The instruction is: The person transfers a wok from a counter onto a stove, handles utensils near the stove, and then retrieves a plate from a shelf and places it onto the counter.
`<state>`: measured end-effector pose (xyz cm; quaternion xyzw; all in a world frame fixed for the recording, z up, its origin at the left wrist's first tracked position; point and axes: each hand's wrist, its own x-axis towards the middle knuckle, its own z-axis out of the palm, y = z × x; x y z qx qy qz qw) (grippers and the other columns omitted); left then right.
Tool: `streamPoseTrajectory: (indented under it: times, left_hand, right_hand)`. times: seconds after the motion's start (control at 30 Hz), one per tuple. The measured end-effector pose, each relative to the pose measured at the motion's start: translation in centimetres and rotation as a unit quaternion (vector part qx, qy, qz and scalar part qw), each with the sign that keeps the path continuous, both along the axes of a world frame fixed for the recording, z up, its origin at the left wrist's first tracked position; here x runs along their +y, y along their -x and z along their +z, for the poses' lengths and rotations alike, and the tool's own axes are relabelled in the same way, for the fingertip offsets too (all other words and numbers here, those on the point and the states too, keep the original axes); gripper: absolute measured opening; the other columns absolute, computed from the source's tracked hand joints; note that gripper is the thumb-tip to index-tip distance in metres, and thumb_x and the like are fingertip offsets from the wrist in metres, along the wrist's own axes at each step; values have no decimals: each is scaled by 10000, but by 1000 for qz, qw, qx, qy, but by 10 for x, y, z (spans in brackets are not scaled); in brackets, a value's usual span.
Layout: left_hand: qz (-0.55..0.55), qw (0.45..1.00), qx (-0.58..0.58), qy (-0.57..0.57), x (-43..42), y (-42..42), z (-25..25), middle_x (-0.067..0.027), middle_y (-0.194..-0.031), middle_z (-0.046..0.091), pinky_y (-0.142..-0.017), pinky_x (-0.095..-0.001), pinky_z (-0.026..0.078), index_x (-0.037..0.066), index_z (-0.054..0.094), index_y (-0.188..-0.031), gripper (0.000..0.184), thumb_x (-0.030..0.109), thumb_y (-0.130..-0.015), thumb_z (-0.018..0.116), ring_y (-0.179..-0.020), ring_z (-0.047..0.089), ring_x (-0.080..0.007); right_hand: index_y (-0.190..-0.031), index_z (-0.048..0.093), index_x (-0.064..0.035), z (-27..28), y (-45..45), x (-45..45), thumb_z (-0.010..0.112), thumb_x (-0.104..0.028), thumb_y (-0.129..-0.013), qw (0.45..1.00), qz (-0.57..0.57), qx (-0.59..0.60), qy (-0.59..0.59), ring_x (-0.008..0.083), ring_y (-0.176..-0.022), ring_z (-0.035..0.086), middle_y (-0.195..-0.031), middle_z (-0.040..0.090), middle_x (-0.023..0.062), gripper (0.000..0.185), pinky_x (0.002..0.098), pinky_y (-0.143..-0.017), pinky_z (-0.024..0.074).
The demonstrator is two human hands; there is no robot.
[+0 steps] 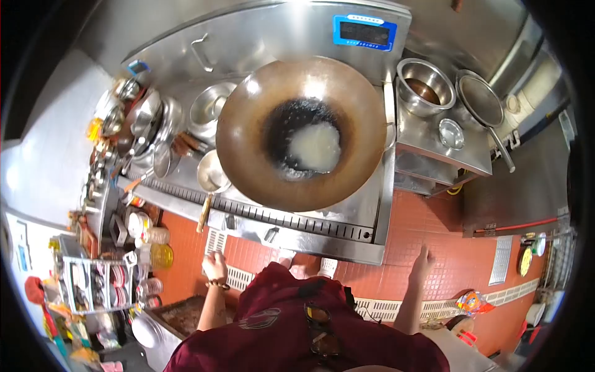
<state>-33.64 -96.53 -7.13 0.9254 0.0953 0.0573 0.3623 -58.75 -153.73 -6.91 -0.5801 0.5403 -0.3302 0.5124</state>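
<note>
Both my hands hang low beside my dark red shirt, away from the stove. My left hand (215, 267), with a beaded bracelet at its wrist, is nearest the ladle's wooden handle and touches nothing; its fingers are loosely bent and apart. On the other side, my right hand (423, 263) hangs over the red floor with a finger stretched out, holding nothing that I can see. Ahead, a large wok (248, 149) sits on the steel stove (353, 230). A pale, milky mass (316, 147) lies in dark liquid at its bottom. The ladle (212, 173) rests left of the wok.
Right of the wok, a steel pot with brown liquid (425, 93), a small bowl (452, 134) and a round strainer (480, 99) stand on a side table. Pans and utensils crowd the left. A bottle rack (99, 282) and metal bin (158, 338) flank my left side.
</note>
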Motion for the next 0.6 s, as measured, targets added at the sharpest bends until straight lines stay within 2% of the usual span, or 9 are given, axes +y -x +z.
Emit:
streamPoseTrajectory:
  times: [0.03, 0.1, 0.13, 0.2, 0.27, 0.3, 0.37, 0.47, 0.6]
  left_hand:
    - [9, 999, 41, -15, 9, 28, -20, -115, -566, 576, -530, -370, 427, -11, 589, -676, 338, 237, -904, 562, -516, 513, -184]
    - [-48, 992, -3, -117, 1, 67, -27, -150, -590, 595, -534, -386, 432, -25, 615, -703, 316, 231, -885, 583, -512, 518, -204]
    - [-55, 986, 109, -114, -21, 70, 7, -229, -671, 624, -619, -462, 490, -24, 661, -728, 329, 261, -874, 582, -640, 630, -394]
    - [-63, 989, 91, -96, -32, 72, 4, -244, -700, 625, -626, -474, 484, -22, 655, -724, 356, 292, -869, 572, -669, 635, -397]
    - [-77, 989, 111, -55, -57, 68, 30, -237, -694, 628, -629, -460, 490, -22, 648, -719, 346, 280, -863, 558, -670, 638, -388]
    - [-91, 990, 91, -50, -57, 66, 20, -236, -710, 636, -635, -449, 495, -22, 654, -737, 336, 272, -865, 555, -680, 646, -378]
    - [-118, 991, 62, 1, -69, 68, 41, -232, -734, 643, -658, -443, 498, -26, 657, -770, 323, 259, -871, 544, -698, 644, -375]
    - [-93, 987, 77, 107, -52, 85, 34, -221, -755, 652, -687, -433, 502, -30, 656, -798, 298, 226, -872, 520, -722, 645, -362]
    - [-28, 989, 92, 115, 0, 122, 27, -196, -754, 659, -695, -407, 506, -34, 659, -841, 277, 184, -855, 490, -733, 648, -323]
  right_hand:
    - [-601, 397, -98, -14, 13, 6, 566, -154, -920, 999, -18, -4, -26, 37, -563, 300, -585, 324, -75, 366, 288, -468, 216]
    - [-595, 388, -135, -37, 18, 22, 583, -207, -933, 995, -50, -17, -79, 35, -539, 301, -574, 320, -85, 397, 282, -471, 217]
    - [-584, 391, -136, -44, 7, 29, 584, -197, -928, 996, -4, -45, -82, 36, -536, 303, -572, 329, -88, 399, 283, -471, 215]
    - [-561, 397, -138, -46, -23, 45, 584, -178, -920, 988, 85, -99, -88, 36, -528, 306, -569, 347, -95, 406, 286, -471, 211]
    - [-544, 385, -113, 20, -75, 75, 598, -161, -925, 968, 230, -96, -38, 35, -519, 302, -560, 358, -94, 439, 278, -471, 209]
    - [-577, 373, -59, 47, -97, 87, 618, -119, -929, 951, 294, -85, 49, 38, -558, 282, -573, 331, -73, 434, 287, -472, 214]
    - [-585, 357, -46, 49, -120, 94, 641, -181, -964, 913, 387, -108, 72, 53, -561, 271, -570, 295, -57, 492, 288, -473, 218]
    - [-581, 353, -54, 71, -140, 111, 627, -182, -977, 893, 430, -89, 101, 49, -563, 263, -570, 294, -71, 498, 278, -474, 211]
    - [-564, 359, -74, 72, -149, 154, 604, -183, -990, 891, 437, -107, 62, 40, -548, 271, -563, 315, -85, 503, 267, -471, 211]
